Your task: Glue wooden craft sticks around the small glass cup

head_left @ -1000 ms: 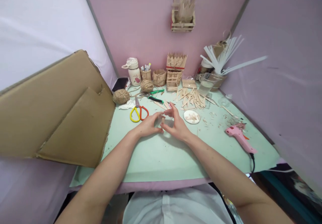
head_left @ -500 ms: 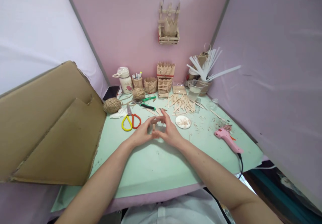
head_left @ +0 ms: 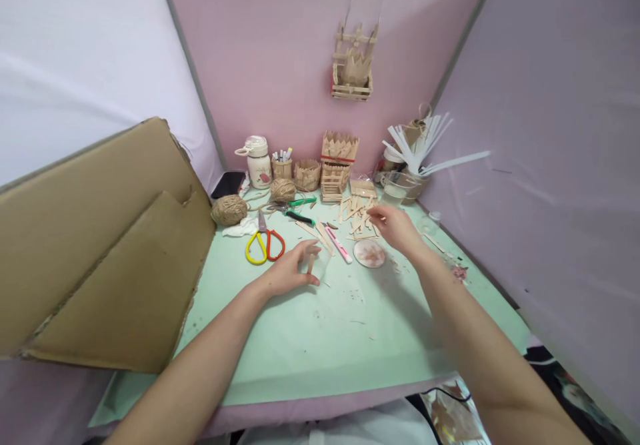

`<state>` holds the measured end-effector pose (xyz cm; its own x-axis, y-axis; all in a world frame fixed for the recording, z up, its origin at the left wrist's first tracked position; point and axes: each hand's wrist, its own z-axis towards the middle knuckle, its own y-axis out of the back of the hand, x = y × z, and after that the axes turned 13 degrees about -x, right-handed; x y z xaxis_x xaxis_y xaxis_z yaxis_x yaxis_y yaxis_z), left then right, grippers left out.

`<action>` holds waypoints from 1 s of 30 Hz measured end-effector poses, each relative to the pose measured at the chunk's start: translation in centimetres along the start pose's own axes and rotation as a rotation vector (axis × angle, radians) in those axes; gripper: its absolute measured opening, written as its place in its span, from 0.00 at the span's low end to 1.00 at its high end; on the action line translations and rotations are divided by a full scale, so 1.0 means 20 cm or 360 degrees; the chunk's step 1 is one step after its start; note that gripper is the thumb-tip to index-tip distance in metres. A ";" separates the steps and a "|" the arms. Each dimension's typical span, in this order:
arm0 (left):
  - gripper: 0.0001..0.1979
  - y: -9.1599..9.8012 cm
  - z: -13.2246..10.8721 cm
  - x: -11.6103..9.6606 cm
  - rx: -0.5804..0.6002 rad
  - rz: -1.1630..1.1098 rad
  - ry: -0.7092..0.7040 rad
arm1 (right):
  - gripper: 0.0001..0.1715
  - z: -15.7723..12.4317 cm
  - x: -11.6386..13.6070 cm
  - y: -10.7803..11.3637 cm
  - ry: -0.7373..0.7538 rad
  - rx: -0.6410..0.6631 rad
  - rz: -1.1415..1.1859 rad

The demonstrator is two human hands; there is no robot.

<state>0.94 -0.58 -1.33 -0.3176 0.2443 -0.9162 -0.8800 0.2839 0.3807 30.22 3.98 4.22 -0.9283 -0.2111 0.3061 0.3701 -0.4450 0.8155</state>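
My left hand (head_left: pixel 286 273) curls around a clear, see-through cup-like piece (head_left: pixel 323 263), thumb below and fingers above. A short strip of wood (head_left: pixel 311 262) stands against that piece, near the fingertips. Over the edge of a heap of wooden craft sticks (head_left: pixel 359 213) is my right hand (head_left: pixel 396 228), its fingers drawn together; whatever may be between them is too small to make out. Just below it lies a white round dish (head_left: pixel 369 254) with small wood bits. Between the hands rests a pink-and-white pen (head_left: pixel 339 244).
Scissors (head_left: pixel 266 245) with yellow and red handles lie left of my left hand, with pliers (head_left: pixel 299 217) and twine balls (head_left: pixel 229 210) behind. A cup of water (head_left: pixel 394 195) stands beyond my right hand. Cardboard (head_left: pixel 115 278) leans at the left.
My right hand has left the clear piece and moved right and forward to the stick heap. My left hand keeps the piece. The view has shifted, and the pink glue gun is no longer seen.
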 end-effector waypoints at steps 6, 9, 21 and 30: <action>0.42 0.01 0.00 -0.01 0.0011 0.0034 -0.0003 | 0.14 0.20 -0.17 -0.19 0.0167 0.0279 -0.0187; 0.43 0.01 -0.01 -0.01 0.0004 0.0063 -0.0001 | 0.14 0.25 -0.20 -0.26 0.0279 0.0379 -0.0203; 0.44 0.01 -0.01 -0.01 0.0056 0.0004 0.0007 | 0.13 0.40 -0.11 -0.44 0.0532 0.0439 -0.0228; 0.45 0.02 -0.02 -0.04 0.0075 0.0060 0.0015 | 0.07 0.45 0.04 -0.48 0.0863 0.0614 -0.0060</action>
<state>0.66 -0.99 -0.56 -0.3538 0.2469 -0.9021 -0.8497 0.3183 0.4204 25.56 15.89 0.97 -0.7537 -0.6539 0.0655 0.2047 -0.1389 0.9689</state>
